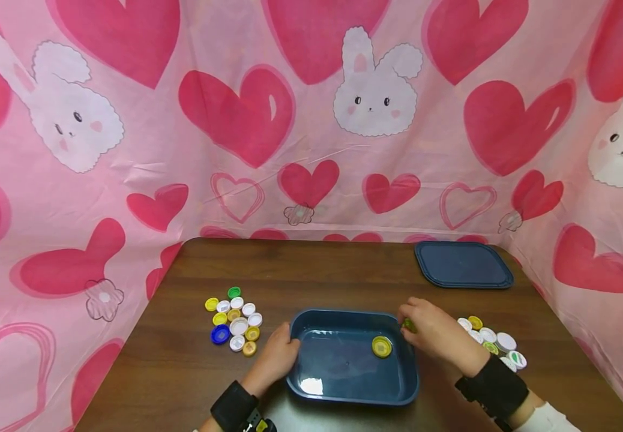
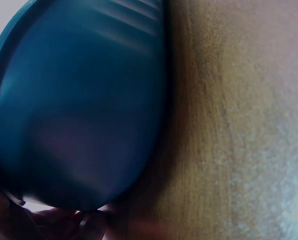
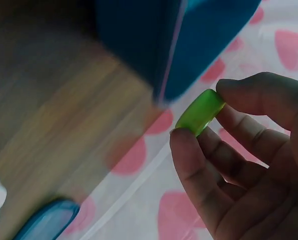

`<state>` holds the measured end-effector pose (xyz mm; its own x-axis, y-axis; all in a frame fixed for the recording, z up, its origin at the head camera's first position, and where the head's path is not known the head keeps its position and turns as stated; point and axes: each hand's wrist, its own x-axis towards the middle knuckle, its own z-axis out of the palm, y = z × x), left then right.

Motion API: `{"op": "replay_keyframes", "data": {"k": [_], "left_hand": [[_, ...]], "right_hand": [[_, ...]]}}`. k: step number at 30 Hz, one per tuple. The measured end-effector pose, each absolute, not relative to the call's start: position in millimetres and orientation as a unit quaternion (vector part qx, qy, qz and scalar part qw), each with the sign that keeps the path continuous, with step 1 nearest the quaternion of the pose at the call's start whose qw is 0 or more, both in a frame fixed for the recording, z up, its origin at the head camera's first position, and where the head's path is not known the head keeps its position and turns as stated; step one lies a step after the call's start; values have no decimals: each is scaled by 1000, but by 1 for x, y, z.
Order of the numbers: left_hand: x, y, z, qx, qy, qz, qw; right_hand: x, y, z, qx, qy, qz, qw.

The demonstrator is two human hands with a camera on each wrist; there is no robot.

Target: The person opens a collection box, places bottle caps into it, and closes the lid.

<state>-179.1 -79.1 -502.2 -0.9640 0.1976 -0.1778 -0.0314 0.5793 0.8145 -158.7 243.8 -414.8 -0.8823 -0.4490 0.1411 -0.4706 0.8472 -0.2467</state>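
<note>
A blue plastic tub (image 1: 333, 369) stands on the table, with one yellow bottle cap (image 1: 382, 347) lying inside it toward the right. My left hand (image 1: 279, 353) grips the tub's left wall, thumb over the rim; the left wrist view shows fingers (image 2: 91, 225) at the tub's underside. At the tub's upper right corner, my right hand (image 1: 429, 330) pinches a green bottle cap (image 3: 200, 113) between thumb and fingertips. In the right wrist view that cap is held on edge, apart from the tub wall (image 3: 133, 47).
Left of the tub lies a loose group of bottle caps (image 1: 239, 326), white, yellow, blue and green. Several more caps (image 1: 506, 342) sit to the right, beside my right forearm. A flat dark blue lid (image 1: 464, 264) rests at the table's back right corner.
</note>
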Motion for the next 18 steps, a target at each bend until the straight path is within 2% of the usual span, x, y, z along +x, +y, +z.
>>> {"op": "replay_keyframes", "data": {"k": [18], "left_hand": [[-178,-79,-502,52,882,452,120]], "right_hand": [[-139,211,-448,303,-939,142,-75]]}}
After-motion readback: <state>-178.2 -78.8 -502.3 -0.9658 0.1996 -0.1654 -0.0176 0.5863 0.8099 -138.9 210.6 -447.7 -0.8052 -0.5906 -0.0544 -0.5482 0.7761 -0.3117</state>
